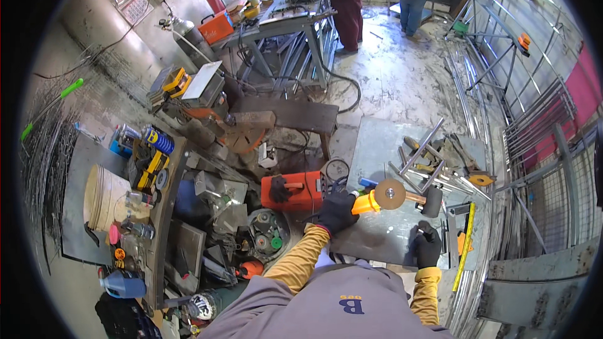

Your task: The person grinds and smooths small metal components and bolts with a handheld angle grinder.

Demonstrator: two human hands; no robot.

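My left hand [337,212], in a black glove, is closed around a yellow angle grinder [364,204]. The grinder's round brown disc [390,194] faces up over the metal-topped table [377,238]. Over the table's near right part, my right hand [428,246], also black-gloved, has curled fingers. A small pale bit shows at its fingertips, too small to name. Just beyond that hand lies a mallet [432,202] with a black head. To its right are a yellow ruler [464,248] and dark metal bars [452,238].
Cut metal tubes [422,144] and hand tools pile up on the table's far right. A red-orange machine case [292,190] stands left of the grinder. Cluttered shelving [166,213] lines the left; metal frames [540,125] lean at right. Two people [347,6] stand farther back.
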